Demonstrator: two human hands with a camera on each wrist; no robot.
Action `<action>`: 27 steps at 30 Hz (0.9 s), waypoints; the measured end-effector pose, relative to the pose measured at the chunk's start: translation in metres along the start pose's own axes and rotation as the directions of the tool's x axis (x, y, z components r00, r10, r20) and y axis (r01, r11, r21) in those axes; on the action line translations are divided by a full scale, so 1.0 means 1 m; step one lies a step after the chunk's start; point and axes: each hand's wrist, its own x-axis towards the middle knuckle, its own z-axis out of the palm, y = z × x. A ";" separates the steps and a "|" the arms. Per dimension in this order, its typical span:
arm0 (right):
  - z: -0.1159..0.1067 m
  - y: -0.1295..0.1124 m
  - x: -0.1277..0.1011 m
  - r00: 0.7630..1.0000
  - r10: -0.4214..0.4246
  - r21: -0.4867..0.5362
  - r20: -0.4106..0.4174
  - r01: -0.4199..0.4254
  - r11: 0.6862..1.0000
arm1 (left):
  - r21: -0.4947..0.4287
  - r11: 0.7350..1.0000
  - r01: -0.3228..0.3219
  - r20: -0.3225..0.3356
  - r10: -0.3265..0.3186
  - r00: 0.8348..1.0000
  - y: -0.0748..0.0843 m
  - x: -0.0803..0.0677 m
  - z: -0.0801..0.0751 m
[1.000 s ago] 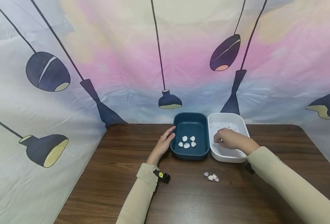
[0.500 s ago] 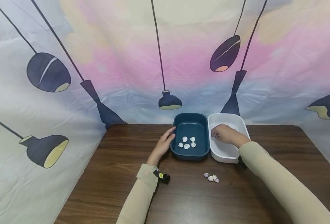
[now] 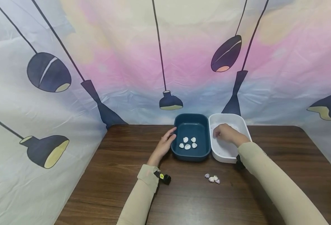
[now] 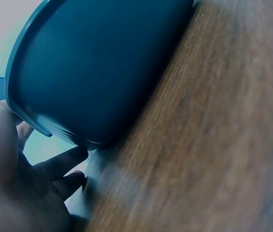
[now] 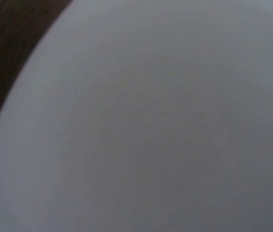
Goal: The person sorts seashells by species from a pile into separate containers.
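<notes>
A dark blue tub (image 3: 192, 125) and a white tub (image 3: 239, 123) stand side by side at the table's far edge. Several white shells (image 3: 188, 143) lie in the blue tub. My left hand (image 3: 169, 137) rests with straight fingers against the blue tub's left wall; the left wrist view shows its fingers (image 4: 59, 164) under the blue tub's rim (image 4: 102, 63). My right hand (image 3: 221, 132) reaches into the far left part of the white tub, fingers curled downward. Whether it holds anything is hidden. The right wrist view shows only the blurred white tub (image 5: 165, 125).
A few small pinkish shells (image 3: 212, 178) lie on the brown wooden table (image 3: 112, 187) in front of the tubs. A patterned cloth backdrop (image 3: 126, 62) rises behind and to the left of the table.
My right hand has moved from the near part of the white tub toward its far left corner. The left hand and the blue tub have stayed still.
</notes>
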 end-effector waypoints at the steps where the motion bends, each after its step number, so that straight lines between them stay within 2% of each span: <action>1: 0.001 0.000 0.000 1.000 -0.005 -0.007 -0.002 0.005 1.000 | -0.002 1.000 0.001 -0.001 -0.001 1.000 0.000 0.000 0.000; 5: 0.003 -0.001 0.000 1.000 -0.021 -0.045 0.011 0.021 0.999 | -0.005 1.000 0.012 -0.002 -0.012 1.000 -0.001 0.000 0.000; 13: -0.010 -0.015 -0.014 0.998 0.057 -0.072 0.028 -0.055 0.996 | -0.006 1.000 0.014 0.002 -0.014 1.000 0.005 0.000 0.000; 15: -0.013 -0.018 -0.019 0.998 0.052 -0.071 0.023 -0.050 0.996 | -0.002 1.000 0.015 0.004 -0.015 1.000 0.005 0.002 0.001; 16: -0.014 -0.019 -0.022 0.999 0.044 -0.068 0.021 -0.043 0.997 | -0.001 1.000 0.008 -0.006 -0.008 1.000 -0.001 0.004 0.002; 23: -0.022 -0.042 -0.040 0.999 -0.032 -0.058 0.004 0.032 0.998 | -0.008 1.000 -0.007 0.010 0.007 1.000 -0.001 0.003 0.001; 27: -0.027 -0.053 -0.047 1.000 -0.027 -0.087 -0.014 0.026 0.996 | -0.009 1.000 -0.007 0.005 0.007 1.000 -0.002 0.002 0.001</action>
